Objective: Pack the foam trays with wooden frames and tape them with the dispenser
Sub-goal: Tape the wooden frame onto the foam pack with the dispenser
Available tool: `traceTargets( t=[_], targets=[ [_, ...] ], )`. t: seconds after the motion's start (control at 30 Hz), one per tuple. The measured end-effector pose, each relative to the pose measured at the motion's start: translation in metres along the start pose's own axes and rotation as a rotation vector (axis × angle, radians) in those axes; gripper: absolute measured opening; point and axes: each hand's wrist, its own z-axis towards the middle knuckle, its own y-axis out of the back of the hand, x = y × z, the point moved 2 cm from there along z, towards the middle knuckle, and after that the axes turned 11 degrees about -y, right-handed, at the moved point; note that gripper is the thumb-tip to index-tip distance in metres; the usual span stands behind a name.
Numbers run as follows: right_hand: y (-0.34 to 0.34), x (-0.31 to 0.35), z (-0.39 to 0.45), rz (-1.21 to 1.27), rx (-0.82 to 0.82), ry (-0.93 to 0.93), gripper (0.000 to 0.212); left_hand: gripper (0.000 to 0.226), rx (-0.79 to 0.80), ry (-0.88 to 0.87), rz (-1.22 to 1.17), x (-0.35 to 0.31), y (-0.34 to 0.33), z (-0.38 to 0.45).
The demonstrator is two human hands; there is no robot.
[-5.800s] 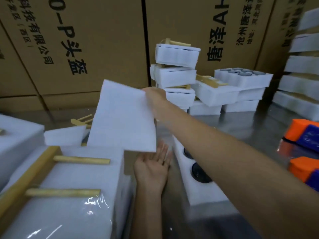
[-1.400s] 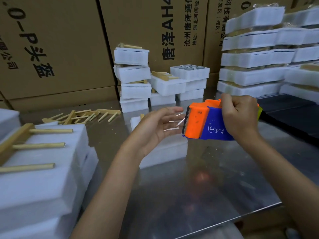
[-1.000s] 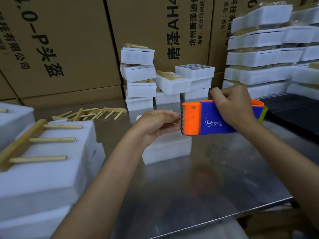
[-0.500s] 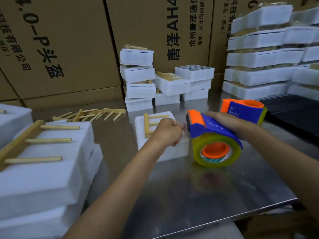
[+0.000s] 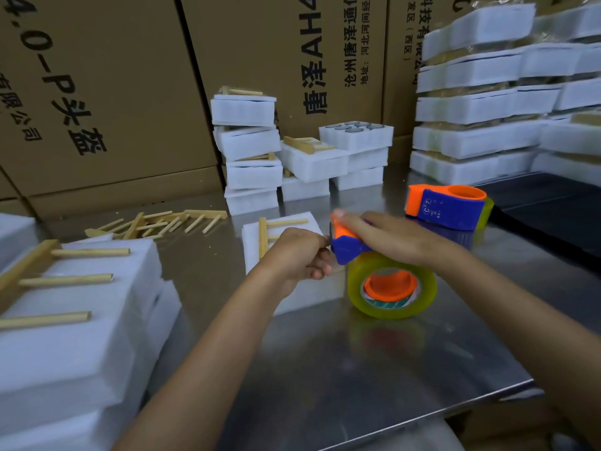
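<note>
A white foam tray (image 5: 286, 229) with a wooden frame (image 5: 264, 237) on top lies on the steel table (image 5: 374, 362) in the middle. My right hand (image 5: 390, 237) grips the orange-and-blue tape dispenser (image 5: 349, 247), whose yellowish tape roll (image 5: 392, 288) hangs beside the tray's right side. My left hand (image 5: 299, 255) is curled at the dispenser's cutting end, pinching what seems to be the tape end against the tray; the clear tape itself is hard to make out.
A second tape dispenser (image 5: 447, 206) stands behind on the right. Loose wooden frames (image 5: 153, 222) lie at the back left. Foam trays are stacked at the near left (image 5: 74, 320), centre back (image 5: 250, 151) and right (image 5: 487, 109). Cardboard boxes (image 5: 107, 76) wall the back.
The right hand turned the dispenser over and lowered it to the tray's right side. The left hand closed from spread fingers and came down with it onto the tray.
</note>
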Motion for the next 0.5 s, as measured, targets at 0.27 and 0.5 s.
traceTargets(
  t=[0.27,0.5],
  targets=[
    [0.016,-0.013,-0.001,-0.419,0.228,0.105,0.090,0.020,0.022,-0.053,0.163,0.000,0.007,0.004],
    [0.030,-0.003,0.001,-0.420,0.205,0.201,0.080,0.013,-0.043,-0.161,0.266,-0.015,0.027,0.011]
  ],
)
